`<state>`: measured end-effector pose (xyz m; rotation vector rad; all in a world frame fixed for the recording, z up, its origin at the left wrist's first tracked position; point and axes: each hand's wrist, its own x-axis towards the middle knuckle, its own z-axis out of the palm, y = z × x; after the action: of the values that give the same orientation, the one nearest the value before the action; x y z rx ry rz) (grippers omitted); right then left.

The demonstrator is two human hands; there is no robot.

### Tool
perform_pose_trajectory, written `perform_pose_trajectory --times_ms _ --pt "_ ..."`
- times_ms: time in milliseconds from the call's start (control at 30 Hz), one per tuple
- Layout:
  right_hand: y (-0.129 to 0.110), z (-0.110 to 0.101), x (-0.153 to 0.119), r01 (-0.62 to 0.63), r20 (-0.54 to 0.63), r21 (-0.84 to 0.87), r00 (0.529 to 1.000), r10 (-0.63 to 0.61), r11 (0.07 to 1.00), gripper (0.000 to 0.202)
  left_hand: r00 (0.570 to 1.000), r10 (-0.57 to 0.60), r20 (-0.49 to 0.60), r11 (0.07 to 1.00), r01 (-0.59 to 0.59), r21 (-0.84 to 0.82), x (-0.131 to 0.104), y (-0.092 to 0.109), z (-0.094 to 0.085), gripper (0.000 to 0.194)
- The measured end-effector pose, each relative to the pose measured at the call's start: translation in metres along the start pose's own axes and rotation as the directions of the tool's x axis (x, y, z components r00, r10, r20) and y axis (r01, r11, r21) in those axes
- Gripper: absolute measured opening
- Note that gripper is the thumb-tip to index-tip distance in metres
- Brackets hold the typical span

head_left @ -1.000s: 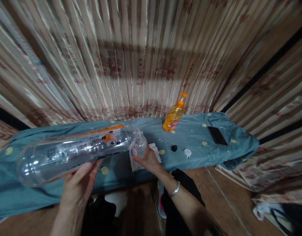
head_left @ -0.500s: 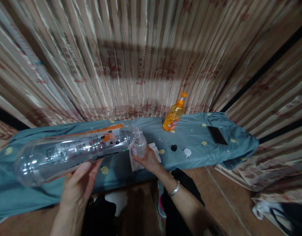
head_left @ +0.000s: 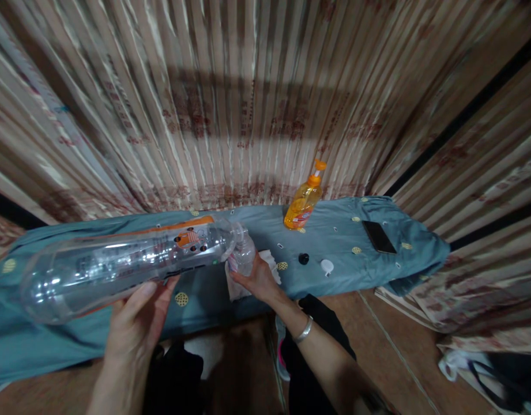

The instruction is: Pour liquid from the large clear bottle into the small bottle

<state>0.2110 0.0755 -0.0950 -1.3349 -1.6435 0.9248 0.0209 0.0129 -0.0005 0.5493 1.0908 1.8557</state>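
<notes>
A wall of striped, patterned curtain (head_left: 256,98) fills the background, and right in front of it stands the desk (head_left: 356,271), covered by a teal cloth dotted with small yellow rounds; every place below is given from this desk. Over the desk's left half a large clear plastic bottle (head_left: 118,265) with an orange-edged label is held almost level above the cloth, its base out toward the left end and its neck pointing toward the middle. The left hand (head_left: 135,323) carries it from beneath, near the desk's front edge, palm up with thumb and fingers curled around the bottle's underside. At the middle of the desk the large bottle's mouth meets the top of a small clear bottle (head_left: 243,256), which stands tilted over a piece of white cloth (head_left: 252,279) lying on the cover. The right hand (head_left: 259,279), with a silver bracelet on its wrist, is closed around this small bottle from the front side. On the back edge, right of the middle, stands an orange pump bottle of soap (head_left: 303,199), upright. Toward the right end lies a dark phone (head_left: 379,237), flat on the cover. Between the small bottle and the phone, nearer the front edge, lie a white cap (head_left: 327,266) and a smaller black cap (head_left: 304,259), just beside each other but apart.
</notes>
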Motion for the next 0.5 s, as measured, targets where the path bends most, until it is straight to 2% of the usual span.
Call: perform_pose_trajectory --times_ms 300,500 --pt "0.0017 0.0006 -0.0003 0.008 -0.007 -0.014 1.0 -0.008 1.0 0.069 1.0 0.009 0.028 1.0 -0.009 -0.006 0.0013 -0.0009 -0.0002 0.049" --pt "0.0011 0.0005 -0.0006 0.012 0.0 -0.028 1.0 -0.012 1.0 0.067 1.0 0.01 0.026 1.0 -0.01 -0.015 0.0003 -0.0006 -0.0013 0.041"
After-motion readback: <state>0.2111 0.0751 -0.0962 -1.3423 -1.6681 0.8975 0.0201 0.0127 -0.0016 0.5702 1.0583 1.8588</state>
